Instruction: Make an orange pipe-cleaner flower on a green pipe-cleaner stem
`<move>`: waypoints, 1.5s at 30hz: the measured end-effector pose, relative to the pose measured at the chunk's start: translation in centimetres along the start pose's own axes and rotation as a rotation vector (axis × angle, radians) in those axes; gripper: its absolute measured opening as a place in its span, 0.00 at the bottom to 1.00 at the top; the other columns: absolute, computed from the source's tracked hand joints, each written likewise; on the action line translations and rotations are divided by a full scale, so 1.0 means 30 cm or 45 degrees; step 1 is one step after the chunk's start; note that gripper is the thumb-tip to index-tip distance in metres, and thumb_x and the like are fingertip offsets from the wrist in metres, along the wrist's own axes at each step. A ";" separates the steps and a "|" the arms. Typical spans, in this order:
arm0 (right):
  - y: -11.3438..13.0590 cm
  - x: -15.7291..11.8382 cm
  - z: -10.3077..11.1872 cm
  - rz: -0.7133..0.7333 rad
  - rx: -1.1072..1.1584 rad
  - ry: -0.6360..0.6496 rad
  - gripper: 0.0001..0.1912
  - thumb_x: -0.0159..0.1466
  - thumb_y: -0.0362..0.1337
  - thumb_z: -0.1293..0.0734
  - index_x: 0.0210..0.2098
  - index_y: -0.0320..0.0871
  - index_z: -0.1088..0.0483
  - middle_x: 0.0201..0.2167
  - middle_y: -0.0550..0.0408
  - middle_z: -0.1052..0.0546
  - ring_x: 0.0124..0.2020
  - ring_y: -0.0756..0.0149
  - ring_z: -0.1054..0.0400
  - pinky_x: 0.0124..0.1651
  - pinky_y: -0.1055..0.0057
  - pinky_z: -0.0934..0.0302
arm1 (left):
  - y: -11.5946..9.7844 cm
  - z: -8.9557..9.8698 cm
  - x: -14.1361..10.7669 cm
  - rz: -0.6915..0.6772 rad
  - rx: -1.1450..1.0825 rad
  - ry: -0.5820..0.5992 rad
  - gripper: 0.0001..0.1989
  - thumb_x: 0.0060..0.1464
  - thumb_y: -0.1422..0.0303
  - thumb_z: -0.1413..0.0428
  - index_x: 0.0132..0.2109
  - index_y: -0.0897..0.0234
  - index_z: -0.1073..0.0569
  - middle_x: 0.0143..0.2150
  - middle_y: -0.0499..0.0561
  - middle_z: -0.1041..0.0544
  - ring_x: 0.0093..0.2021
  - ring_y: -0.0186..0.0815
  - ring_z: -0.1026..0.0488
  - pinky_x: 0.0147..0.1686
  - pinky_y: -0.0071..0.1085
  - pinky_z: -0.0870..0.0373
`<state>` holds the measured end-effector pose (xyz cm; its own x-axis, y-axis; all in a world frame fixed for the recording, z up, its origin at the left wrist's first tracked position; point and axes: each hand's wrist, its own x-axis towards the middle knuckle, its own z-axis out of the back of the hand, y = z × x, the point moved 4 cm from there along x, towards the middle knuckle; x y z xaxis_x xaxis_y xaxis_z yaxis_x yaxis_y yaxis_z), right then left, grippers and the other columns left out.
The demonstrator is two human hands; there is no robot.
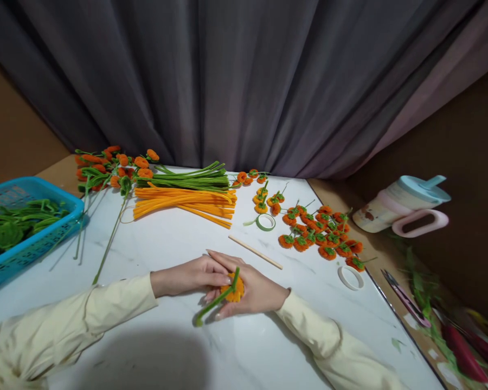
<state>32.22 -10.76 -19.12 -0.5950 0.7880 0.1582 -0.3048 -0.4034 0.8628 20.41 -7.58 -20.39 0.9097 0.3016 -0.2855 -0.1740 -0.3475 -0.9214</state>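
A small yellow-orange flower (237, 290) with green pipe-cleaner stems lies between my hands near the middle of the white table (146, 336). My left hand (195, 277) comes from the left, its thumb and fingers closed against the flower's left side. My right hand (258, 287) is curved around the flower from the right, with its thumb below it. One green stem (209, 309) points down to the left and a shorter one points up. Just beyond my hands lies a thin wooden stick (255, 252).
Orange pipe cleaners (183, 203) and green ones (191, 177) lie behind. Orange flowers (321, 233) cluster at right, beside green tape (265, 222) and white tape (350, 277). A blue basket (28, 238) is left; a tumbler (394, 203), scissors (406, 298) right.
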 end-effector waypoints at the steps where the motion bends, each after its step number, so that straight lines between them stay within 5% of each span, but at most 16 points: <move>1: 0.004 0.000 0.001 -0.002 0.007 0.001 0.52 0.46 0.44 0.25 0.64 0.44 0.51 0.59 0.41 0.38 0.60 0.52 0.44 0.60 0.53 0.50 | -0.001 -0.002 0.000 -0.002 0.010 -0.016 0.19 0.51 0.55 0.43 0.28 0.70 0.28 0.18 0.46 0.33 0.18 0.26 0.40 0.20 0.23 0.44; 7: 0.009 -0.014 -0.004 -0.071 0.190 0.008 0.51 0.48 0.36 0.26 0.65 0.44 0.56 0.46 0.47 0.27 0.50 0.60 0.33 0.52 0.62 0.39 | -0.012 -0.007 -0.004 0.002 -0.014 -0.197 0.20 0.46 0.54 0.40 0.29 0.70 0.29 0.19 0.46 0.31 0.19 0.26 0.38 0.20 0.23 0.42; 12: 0.006 -0.015 -0.016 -0.097 0.282 -0.008 0.45 0.52 0.31 0.30 0.65 0.44 0.53 0.44 0.49 0.25 0.47 0.63 0.31 0.48 0.66 0.36 | -0.006 -0.002 -0.002 -0.021 0.011 -0.207 0.20 0.48 0.54 0.41 0.27 0.70 0.29 0.18 0.46 0.32 0.19 0.26 0.38 0.20 0.23 0.43; 20: -0.002 -0.015 -0.005 -0.090 0.350 -0.110 0.38 0.53 0.31 0.32 0.62 0.46 0.46 0.62 0.48 0.43 0.62 0.58 0.47 0.59 0.60 0.45 | -0.015 0.004 -0.007 -0.030 0.022 -0.182 0.18 0.50 0.56 0.42 0.32 0.71 0.25 0.21 0.46 0.33 0.21 0.27 0.40 0.23 0.24 0.44; 28: -0.006 -0.020 -0.012 -0.099 0.258 -0.021 0.38 0.58 0.35 0.33 0.64 0.43 0.53 0.63 0.43 0.45 0.63 0.59 0.51 0.61 0.59 0.50 | -0.029 -0.010 -0.014 -0.083 0.214 -0.167 0.24 0.56 0.55 0.48 0.19 0.67 0.38 0.18 0.45 0.39 0.21 0.26 0.45 0.23 0.26 0.49; 39: 0.000 -0.023 -0.024 -0.003 0.078 0.170 0.42 0.63 0.43 0.37 0.65 0.41 0.69 0.66 0.38 0.57 0.67 0.61 0.62 0.65 0.57 0.60 | -0.042 -0.015 -0.014 -0.181 0.377 -0.045 0.26 0.57 0.53 0.51 0.18 0.66 0.41 0.17 0.45 0.41 0.20 0.26 0.45 0.24 0.25 0.47; 45: -0.010 -0.022 -0.031 0.048 0.089 0.150 0.41 0.63 0.45 0.37 0.64 0.41 0.67 0.66 0.36 0.57 0.67 0.59 0.62 0.64 0.53 0.60 | -0.029 -0.006 -0.014 -0.118 0.360 -0.070 0.25 0.56 0.52 0.51 0.21 0.66 0.39 0.17 0.43 0.41 0.19 0.25 0.45 0.20 0.24 0.49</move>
<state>32.01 -11.60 -19.93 -0.6896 0.7110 0.1376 -0.2302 -0.3953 0.8892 20.26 -7.57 -19.42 0.9060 0.3711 -0.2035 -0.1962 -0.0578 -0.9789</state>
